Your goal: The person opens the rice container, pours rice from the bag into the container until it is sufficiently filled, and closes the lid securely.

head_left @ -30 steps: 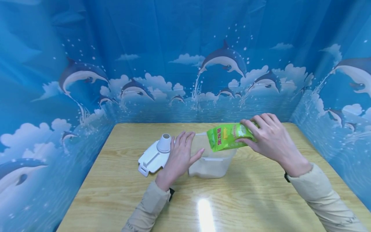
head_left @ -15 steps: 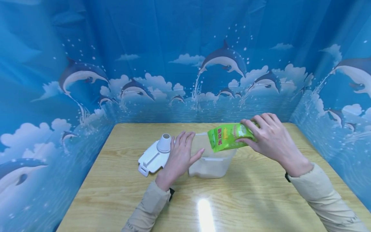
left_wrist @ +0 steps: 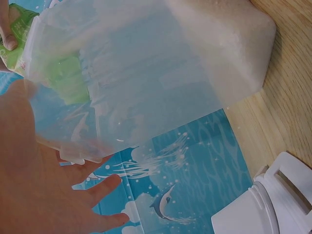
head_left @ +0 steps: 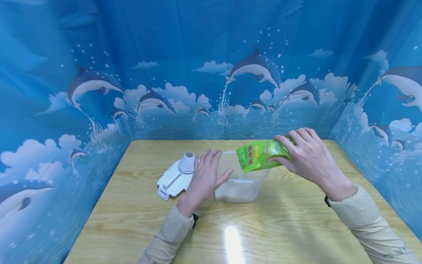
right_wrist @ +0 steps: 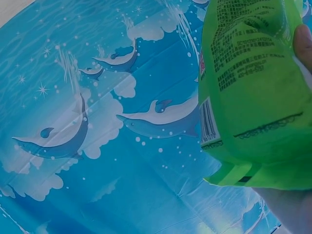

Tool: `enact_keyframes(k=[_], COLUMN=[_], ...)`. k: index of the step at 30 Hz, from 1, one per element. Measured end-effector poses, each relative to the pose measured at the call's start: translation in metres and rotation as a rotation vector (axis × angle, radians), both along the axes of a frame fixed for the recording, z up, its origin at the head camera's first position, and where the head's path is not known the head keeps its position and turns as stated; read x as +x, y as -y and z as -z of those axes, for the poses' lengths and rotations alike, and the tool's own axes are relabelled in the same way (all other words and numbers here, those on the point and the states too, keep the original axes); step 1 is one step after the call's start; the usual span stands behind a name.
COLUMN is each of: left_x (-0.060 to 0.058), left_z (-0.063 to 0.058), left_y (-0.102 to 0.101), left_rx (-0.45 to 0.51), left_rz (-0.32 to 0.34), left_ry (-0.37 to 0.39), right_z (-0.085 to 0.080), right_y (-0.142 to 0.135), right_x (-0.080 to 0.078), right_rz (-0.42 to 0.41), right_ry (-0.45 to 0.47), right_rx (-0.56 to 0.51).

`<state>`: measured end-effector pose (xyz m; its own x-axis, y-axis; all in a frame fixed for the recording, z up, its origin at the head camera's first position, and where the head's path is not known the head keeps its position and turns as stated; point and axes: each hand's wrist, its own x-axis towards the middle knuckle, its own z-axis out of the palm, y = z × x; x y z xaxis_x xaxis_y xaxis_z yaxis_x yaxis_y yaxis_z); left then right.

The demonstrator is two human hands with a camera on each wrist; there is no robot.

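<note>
My right hand (head_left: 308, 161) grips one end of a green printed plastic bag (head_left: 262, 156), holding it tilted with its other end low over a clear plastic container (head_left: 242, 189). Pale, fine-looking contents (left_wrist: 239, 39) fill the container's lower part, seen through its wall in the left wrist view. At the container's left rim is my left hand (head_left: 206, 176), fingers straight and spread, thumb out along the near side. The right wrist view has the back of the bag, with its small print and barcode. The bag's mouth is hidden there.
A white lid (head_left: 173, 181) lies on the wooden table (head_left: 132, 220) left of the container, with a white cone-shaped cup (head_left: 187, 163) standing on it. Blue dolphin-print curtains (head_left: 197, 44) hang behind the table and along both sides.
The bag and my right hand have shifted very slightly to the right. My left hand, the container and the lid have stayed in place.
</note>
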<state>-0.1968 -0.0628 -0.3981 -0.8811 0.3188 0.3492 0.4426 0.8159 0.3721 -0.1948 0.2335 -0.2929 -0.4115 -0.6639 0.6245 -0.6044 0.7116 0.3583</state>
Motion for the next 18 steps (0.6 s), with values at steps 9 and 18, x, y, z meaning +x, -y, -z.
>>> enact_keyframes(k=[9,18], left_x=[0.0008,0.0011], left_z=[-0.0008,-0.0016], left_y=[0.0002,0.0001], left_rx=[-0.010,-0.004], left_rz=[-0.003,0.005], left_ry=[-0.001,-0.010], right_z=[-0.0021,-0.0031], right_y=[-0.0016,-0.0034], right_x=[0.0005,0.0013], right_rz=[0.006,0.012], right_ry=[0.001,0.007], right_rx=[-0.003,0.002])
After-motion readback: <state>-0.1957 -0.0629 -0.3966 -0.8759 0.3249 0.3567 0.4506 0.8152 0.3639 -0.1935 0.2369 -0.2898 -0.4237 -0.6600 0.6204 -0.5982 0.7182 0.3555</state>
